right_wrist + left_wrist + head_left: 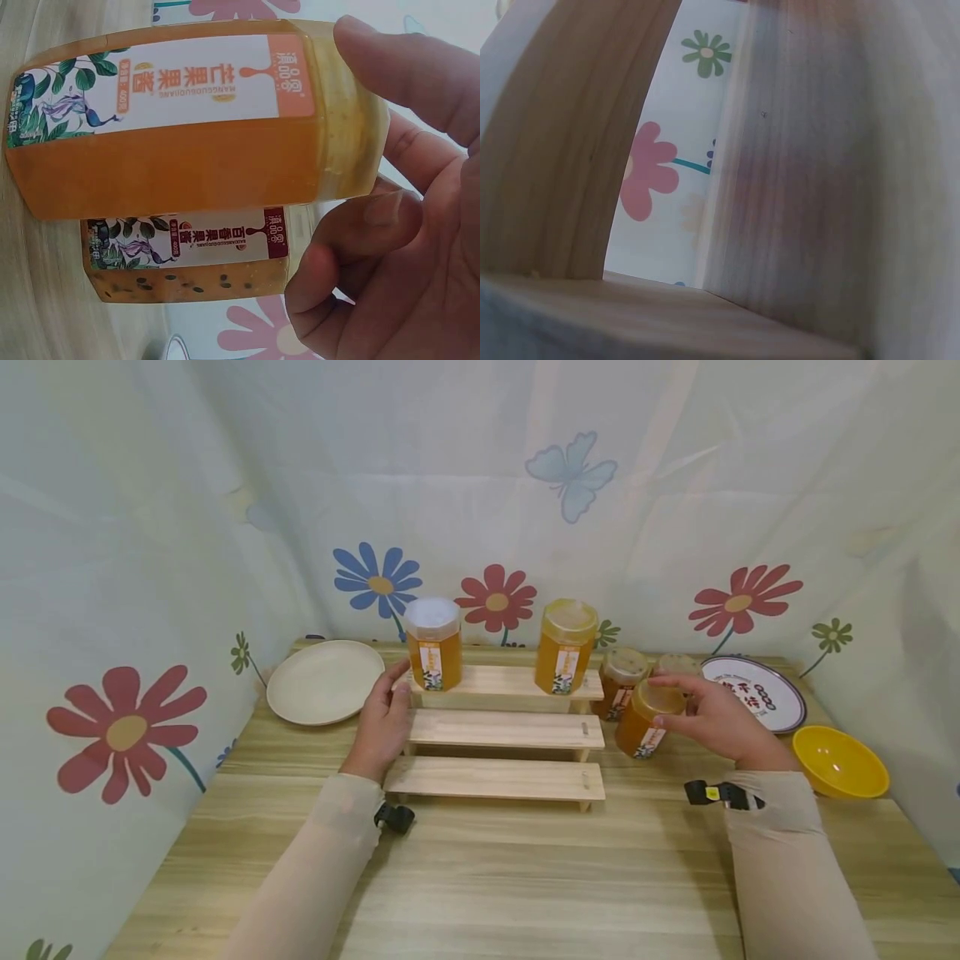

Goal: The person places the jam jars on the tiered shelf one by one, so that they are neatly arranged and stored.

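A tilted jar, right of the rack, is pinched at its lid by the right hand. The rack's left end is touched by the relaxed left hand. The jar could slip, held so lightly.

Light wooden desk with a flower-and-butterfly printed curtain hung around it. A round cream plate sits at the back left. On the top step there's a hexagonal amber jar with a white lid and a taller amber jar with a yellow lid. Over on the right, a white plate with red lettering and a shiny yellow plastic bowl just in front of it.
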### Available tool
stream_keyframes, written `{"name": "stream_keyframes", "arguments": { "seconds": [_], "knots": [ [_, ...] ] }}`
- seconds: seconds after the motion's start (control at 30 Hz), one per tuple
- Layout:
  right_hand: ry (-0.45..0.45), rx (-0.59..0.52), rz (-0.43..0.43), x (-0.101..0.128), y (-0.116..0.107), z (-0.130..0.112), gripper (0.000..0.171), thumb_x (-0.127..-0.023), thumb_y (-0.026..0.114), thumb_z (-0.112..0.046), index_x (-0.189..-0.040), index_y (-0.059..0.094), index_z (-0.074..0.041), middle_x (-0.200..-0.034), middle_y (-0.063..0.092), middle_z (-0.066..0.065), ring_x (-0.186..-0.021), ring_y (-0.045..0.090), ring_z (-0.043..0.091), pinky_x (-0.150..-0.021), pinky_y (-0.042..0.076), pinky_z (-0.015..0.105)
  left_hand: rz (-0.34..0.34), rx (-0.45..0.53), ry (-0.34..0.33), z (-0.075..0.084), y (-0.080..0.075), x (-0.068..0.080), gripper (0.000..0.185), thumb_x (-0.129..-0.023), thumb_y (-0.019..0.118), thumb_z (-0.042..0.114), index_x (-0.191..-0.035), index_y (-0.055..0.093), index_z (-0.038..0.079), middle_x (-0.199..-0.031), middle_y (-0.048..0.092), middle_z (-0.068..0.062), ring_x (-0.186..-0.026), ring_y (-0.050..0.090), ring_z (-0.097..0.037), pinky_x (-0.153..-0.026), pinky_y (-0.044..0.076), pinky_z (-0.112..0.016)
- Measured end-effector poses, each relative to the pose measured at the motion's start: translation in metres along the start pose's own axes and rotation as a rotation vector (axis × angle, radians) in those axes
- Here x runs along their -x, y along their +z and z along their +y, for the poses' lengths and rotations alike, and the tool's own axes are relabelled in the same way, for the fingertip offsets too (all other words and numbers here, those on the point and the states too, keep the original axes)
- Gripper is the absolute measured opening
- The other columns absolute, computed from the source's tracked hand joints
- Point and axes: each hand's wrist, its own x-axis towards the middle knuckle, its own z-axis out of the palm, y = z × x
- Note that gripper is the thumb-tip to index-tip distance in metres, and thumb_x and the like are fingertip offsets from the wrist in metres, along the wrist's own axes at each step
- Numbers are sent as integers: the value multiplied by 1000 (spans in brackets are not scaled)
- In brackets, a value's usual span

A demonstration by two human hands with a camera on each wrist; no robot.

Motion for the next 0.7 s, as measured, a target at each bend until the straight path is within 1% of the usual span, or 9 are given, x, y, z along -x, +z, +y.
{"name": "stream_keyframes", "arguments": {
  "seconds": [0.1, 0.17, 0.33, 0.53, 0.7],
  "knots": [
    [6, -13, -3, -1, 0, 2, 56, -99, 77, -21, -150, 56, -9, -159, 46, 23, -131, 49, 43, -106, 46, 64, -2, -3, -3, 1, 0, 0, 48, -116, 38, 32, -162, 41, 18, -166, 40, -9, -135, 48, -28, -115, 39, -51],
    [12, -24, -8, -2, 0, 2, 57, -98, 78, -22, -150, 56, -9, -159, 45, 23, -133, 48, 44, -108, 44, 66, -3, -6, -6, 2, -1, 1, 48, -116, 38, 32, -163, 40, 19, -165, 42, -10, -131, 50, -29, -113, 39, -51],
    [3, -29, -14, -3, 0, 3, 60, -97, 80, -23, -149, 56, -9, -157, 46, 24, -132, 49, 45, -108, 45, 67, -1, -3, -7, 3, -1, 2, 49, -116, 38, 32, -163, 40, 20, -162, 44, -12, -124, 51, -30, -110, 40, -50],
    [-3, -44, -51, -3, 0, 5, 61, -97, 77, -13, -151, 52, -8, -158, 44, 25, -135, 48, 46, -109, 43, 68, 1, -1, 0, 2, 0, 1, 49, -116, 38, 32, -163, 41, 18, -163, 44, -11, -125, 50, -29, -111, 40, -50],
    [-3, -62, -69, -3, 0, 6, 64, -95, 80, -15, -152, 50, -9, -157, 44, 25, -134, 48, 47, -109, 42, 70, -1, -3, 2, 2, 0, 1, 49, -116, 38, 32, -163, 40, 16, -163, 43, -11, -126, 50, -30, -111, 39, -51]
  ]
}}
